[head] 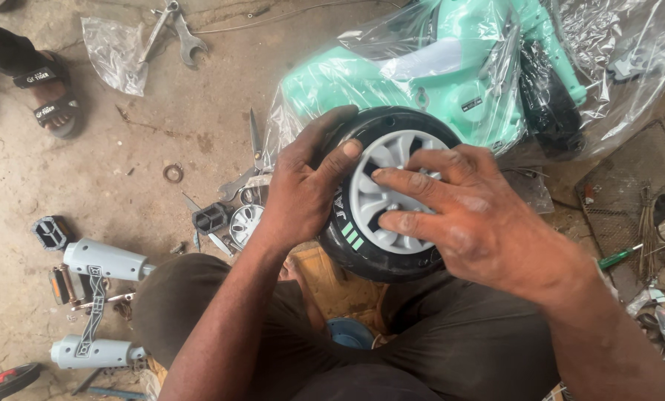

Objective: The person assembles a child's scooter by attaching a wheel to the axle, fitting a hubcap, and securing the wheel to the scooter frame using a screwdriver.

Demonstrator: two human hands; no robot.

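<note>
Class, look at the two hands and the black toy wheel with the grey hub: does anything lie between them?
Nothing visible: the left hand grips the black toy wheel at its rim, the right hand presses its hub.

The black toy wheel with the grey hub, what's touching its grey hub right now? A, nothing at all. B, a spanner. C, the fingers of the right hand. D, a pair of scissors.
C: the right hand lies flat across the grey hub of the black toy wheel, fingertips pressed on the spokes, while the left hand grips the tyre's edge.
</note>
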